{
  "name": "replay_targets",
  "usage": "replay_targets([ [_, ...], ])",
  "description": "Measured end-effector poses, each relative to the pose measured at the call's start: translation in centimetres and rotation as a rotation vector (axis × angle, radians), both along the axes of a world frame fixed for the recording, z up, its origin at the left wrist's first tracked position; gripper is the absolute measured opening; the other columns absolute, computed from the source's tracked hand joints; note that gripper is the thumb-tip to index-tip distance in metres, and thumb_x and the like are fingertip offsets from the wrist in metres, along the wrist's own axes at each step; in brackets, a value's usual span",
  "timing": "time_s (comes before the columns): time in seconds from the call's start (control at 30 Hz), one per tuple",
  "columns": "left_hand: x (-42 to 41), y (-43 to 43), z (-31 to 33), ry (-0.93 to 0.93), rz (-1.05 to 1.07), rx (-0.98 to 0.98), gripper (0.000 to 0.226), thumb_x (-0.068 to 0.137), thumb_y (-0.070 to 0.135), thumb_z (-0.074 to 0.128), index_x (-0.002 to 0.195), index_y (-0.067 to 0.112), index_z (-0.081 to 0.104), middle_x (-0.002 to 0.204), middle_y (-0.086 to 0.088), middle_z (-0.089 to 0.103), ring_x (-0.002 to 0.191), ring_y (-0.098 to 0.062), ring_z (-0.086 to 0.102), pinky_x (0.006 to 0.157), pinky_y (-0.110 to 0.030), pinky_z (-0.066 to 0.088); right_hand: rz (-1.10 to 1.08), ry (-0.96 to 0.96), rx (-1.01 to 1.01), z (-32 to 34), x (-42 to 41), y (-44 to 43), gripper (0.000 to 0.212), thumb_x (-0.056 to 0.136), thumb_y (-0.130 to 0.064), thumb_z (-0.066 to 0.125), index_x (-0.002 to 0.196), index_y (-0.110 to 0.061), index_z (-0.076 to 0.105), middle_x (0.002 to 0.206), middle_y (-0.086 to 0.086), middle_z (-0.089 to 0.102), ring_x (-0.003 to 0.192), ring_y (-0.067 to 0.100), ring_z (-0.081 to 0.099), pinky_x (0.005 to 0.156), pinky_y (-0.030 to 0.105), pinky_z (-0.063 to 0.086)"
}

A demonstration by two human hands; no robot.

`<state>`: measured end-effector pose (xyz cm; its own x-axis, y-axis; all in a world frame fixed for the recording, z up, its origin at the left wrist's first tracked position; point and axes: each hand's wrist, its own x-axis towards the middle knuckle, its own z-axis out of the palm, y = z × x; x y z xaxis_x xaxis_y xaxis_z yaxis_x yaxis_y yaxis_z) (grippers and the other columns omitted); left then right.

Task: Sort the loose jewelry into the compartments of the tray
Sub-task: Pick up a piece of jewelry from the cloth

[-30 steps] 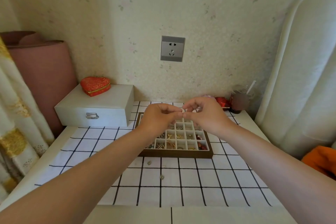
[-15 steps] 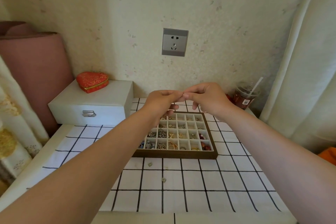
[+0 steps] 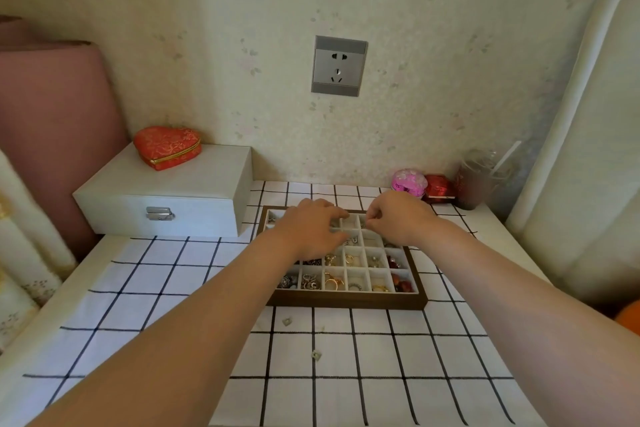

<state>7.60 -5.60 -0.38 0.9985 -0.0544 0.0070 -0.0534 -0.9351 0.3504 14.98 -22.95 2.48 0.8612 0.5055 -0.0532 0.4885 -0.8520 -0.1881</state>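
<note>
The wooden tray [image 3: 346, 302] with white compartments sits on the checked cloth, and several compartments hold rings, earrings and red beads. My left hand [image 3: 311, 227] hovers low over the tray's rear left compartments, fingers spread and pointing down, hiding those cells. My right hand [image 3: 398, 218] is over the rear middle compartments with thumb and forefinger pinched together; anything between them is too small to see. Two small loose pieces [image 3: 286, 321] [image 3: 316, 354] lie on the cloth in front of the tray.
A white latched box [image 3: 166, 198] carrying a red heart-shaped case [image 3: 166, 147] stands left of the tray. Behind it, by the wall, are a pink pouch [image 3: 408, 182], a small red box [image 3: 439, 188] and a plastic cup with a straw [image 3: 472, 185].
Both hands were raised and pinched together above the tray. They have separated and dropped to the tray's rear compartments.
</note>
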Motion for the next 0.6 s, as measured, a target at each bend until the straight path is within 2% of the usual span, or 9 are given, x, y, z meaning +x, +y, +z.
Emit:
replay_targets([
  [0.1, 0.2, -0.3, 0.0, -0.005, -0.013, 0.053, 0.054, 0.096, 0.055, 0.047, 0.146, 0.037, 0.042, 0.155, 0.0, 0.039, 0.14, -0.025, 0.033, 0.114, -0.05, 0.029, 0.012, 0.003, -0.025, -0.2, 0.1, 0.1, 0.019, 0.096, -0.03, 0.059, 0.085, -0.031, 0.074, 0.076, -0.012, 0.067, 0.073, 0.01, 0.062, 0.062, 0.027, 0.049],
  [0.23, 0.2, -0.6, -0.2, 0.002, -0.02, 0.045, 0.053, 0.097, 0.053, 0.045, 0.147, 0.035, 0.042, 0.156, 0.0, 0.036, 0.142, -0.025, 0.029, 0.115, -0.049, 0.028, 0.012, 0.024, -0.02, -0.7, 0.5, -0.1, 0.031, 0.096, -0.027, 0.056, 0.066, -0.028, 0.066, 0.062, -0.011, 0.058, 0.06, 0.009, 0.053, 0.053, 0.026, 0.039],
  [0.33, 0.1, -0.5, -0.2, 0.006, -0.023, 0.026, 0.053, 0.098, 0.051, 0.045, 0.148, 0.034, 0.041, 0.156, 0.0, 0.036, 0.142, -0.024, 0.028, 0.115, -0.048, 0.028, -0.001, 0.059, 0.001, -0.9, 0.6, -0.3, 0.028, 0.097, -0.029, 0.055, 0.082, -0.021, 0.077, 0.067, -0.003, 0.066, 0.059, 0.01, 0.055, 0.052, 0.026, 0.04],
  [0.4, -0.2, -0.4, -0.2, -0.006, -0.029, 0.02, 0.053, 0.098, 0.05, 0.046, 0.147, 0.033, 0.042, 0.155, 0.0, 0.038, 0.142, -0.023, 0.03, 0.115, -0.047, 0.028, -0.013, 0.069, 0.041, -0.8, 0.8, -0.5, 0.03, 0.097, -0.031, 0.054, 0.09, -0.015, 0.078, 0.075, 0.005, 0.072, 0.061, 0.014, 0.06, 0.054, 0.028, 0.047],
  [0.47, -0.7, -0.2, -0.1, -0.033, -0.038, 0.015, 0.051, 0.098, 0.047, 0.048, 0.146, 0.031, 0.043, 0.152, 0.0, 0.041, 0.14, -0.022, 0.032, 0.114, -0.046, 0.03, -0.023, 0.065, 0.078, -0.6, 0.7, -0.8, 0.028, 0.097, -0.031, 0.053, 0.092, -0.018, 0.078, 0.08, 0.003, 0.075, 0.07, 0.015, 0.067, 0.066, 0.034, 0.057],
  [0.6, -2.2, 0.0, 0.6, -0.085, -0.066, 0.005, 0.047, 0.097, 0.041, 0.051, 0.142, 0.028, 0.049, 0.14, 0.0, 0.05, 0.131, -0.02, 0.04, 0.108, -0.042, 0.037, 0.015, 0.042, 0.132, 0.3, -0.6, -0.8, 0.024, 0.095, -0.028, 0.054, 0.091, -0.02, 0.077, 0.089, 0.001, 0.075, 0.081, 0.019, 0.069, 0.076, 0.041, 0.059],
])
